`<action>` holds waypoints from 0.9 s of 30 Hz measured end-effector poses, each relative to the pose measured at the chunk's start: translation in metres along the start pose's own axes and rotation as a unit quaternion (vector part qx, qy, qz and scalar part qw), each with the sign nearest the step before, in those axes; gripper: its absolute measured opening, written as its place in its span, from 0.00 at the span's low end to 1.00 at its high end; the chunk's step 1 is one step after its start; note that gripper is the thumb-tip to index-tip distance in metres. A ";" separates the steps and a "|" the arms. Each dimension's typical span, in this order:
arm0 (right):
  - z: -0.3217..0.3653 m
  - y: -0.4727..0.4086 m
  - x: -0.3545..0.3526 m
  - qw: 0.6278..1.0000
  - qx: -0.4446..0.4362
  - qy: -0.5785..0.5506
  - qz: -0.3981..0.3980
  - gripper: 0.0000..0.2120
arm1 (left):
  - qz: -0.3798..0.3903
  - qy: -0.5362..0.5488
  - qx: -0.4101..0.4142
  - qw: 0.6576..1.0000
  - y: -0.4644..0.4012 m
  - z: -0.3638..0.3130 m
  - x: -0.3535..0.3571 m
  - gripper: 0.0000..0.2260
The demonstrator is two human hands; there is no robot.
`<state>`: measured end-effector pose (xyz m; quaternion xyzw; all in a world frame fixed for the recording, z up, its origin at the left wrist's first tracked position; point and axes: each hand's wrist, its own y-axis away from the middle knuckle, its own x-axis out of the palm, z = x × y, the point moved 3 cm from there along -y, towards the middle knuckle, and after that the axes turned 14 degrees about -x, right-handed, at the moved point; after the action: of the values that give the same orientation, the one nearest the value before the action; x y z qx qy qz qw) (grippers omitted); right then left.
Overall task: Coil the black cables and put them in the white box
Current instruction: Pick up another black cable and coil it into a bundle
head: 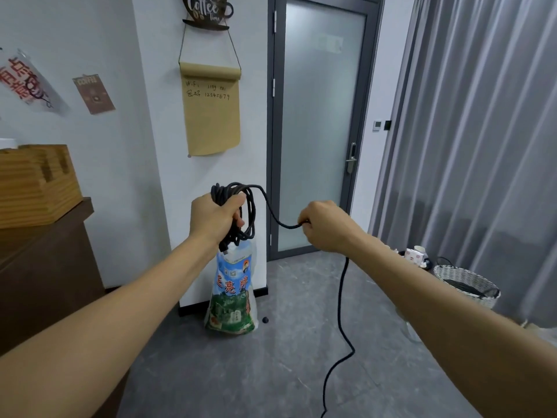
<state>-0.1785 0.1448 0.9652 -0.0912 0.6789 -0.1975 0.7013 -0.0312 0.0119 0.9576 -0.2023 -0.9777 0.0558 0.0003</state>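
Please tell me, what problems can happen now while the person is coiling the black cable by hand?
1. The loops gripped in the left hand look uneven and crossed, so they may tangle.
2. A long tail of the black cable trails on the floor near the person; it could catch underfoot.
3. The right hand holds the cable only at its fingers, so the cable might slip out when pulled.

Matt black cable (pixel 342 300), frosted-glass door (pixel 319 116)
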 end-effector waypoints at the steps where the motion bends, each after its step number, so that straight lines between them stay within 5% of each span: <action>1: 0.010 -0.003 -0.001 0.999 -0.030 0.005 0.025 0.15 | -0.001 -0.019 0.024 1.000 0.004 -0.003 0.004 0.16; 5: 0.049 -0.007 -0.010 0.984 -0.166 0.004 0.063 0.12 | 0.011 -0.093 0.090 0.992 0.015 -0.012 0.014 0.16; 9: 0.059 -0.005 -0.026 0.978 -0.198 -0.067 -0.006 0.08 | 0.046 -0.125 0.086 0.987 0.021 -0.012 0.020 0.14; 14: 0.047 -0.004 -0.036 0.977 -0.093 -0.163 -0.102 0.11 | 0.190 0.001 -0.053 0.980 0.032 -0.005 0.028 0.13; 22: 0.020 -0.004 -0.022 0.951 0.024 -0.309 -0.015 0.19 | 0.316 -0.017 -0.160 0.935 0.038 -0.003 0.033 0.15; 27: 0.003 0.005 -0.014 0.923 0.047 -0.381 0.022 0.15 | 0.304 -0.053 -0.160 0.938 0.028 0.007 0.022 0.11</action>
<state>-0.1745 0.1541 0.9760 -0.1117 0.3521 -0.1636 0.9148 -0.0410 0.0451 0.9469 -0.4839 -0.8643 -0.0937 -0.1006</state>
